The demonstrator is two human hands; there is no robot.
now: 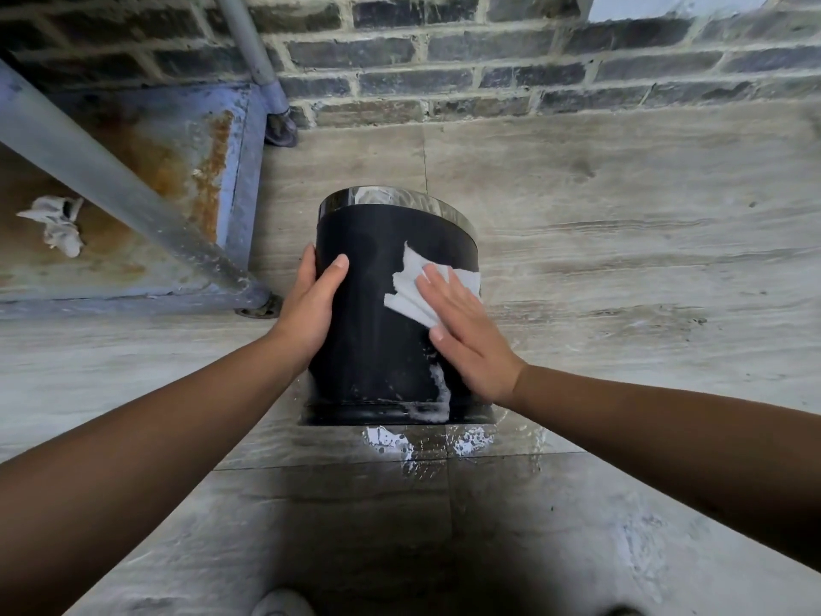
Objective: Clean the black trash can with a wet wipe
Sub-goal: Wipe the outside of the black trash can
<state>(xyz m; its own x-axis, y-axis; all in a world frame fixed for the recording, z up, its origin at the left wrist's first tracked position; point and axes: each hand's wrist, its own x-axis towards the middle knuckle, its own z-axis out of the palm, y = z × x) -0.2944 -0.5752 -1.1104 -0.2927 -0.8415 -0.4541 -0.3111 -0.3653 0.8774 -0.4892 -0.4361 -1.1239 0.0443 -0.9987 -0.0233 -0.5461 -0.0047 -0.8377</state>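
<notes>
The black trash can [377,313] stands on the wet tiled floor in the middle of the head view, with a shiny band at its far end and a thick rim at the near end. My left hand [311,304] grips its left side, thumb across the front. My right hand [466,331] lies flat on the can's right side and presses a white wet wipe [415,289] against it. White foam streaks run down the can below that hand.
A puddle with foam [400,442] lies on the floor just in front of the can. A grey metal railing [111,180] crosses a rusty sunken area at left, where a crumpled white wipe [57,224] lies. A dark brick wall [488,60] closes the back.
</notes>
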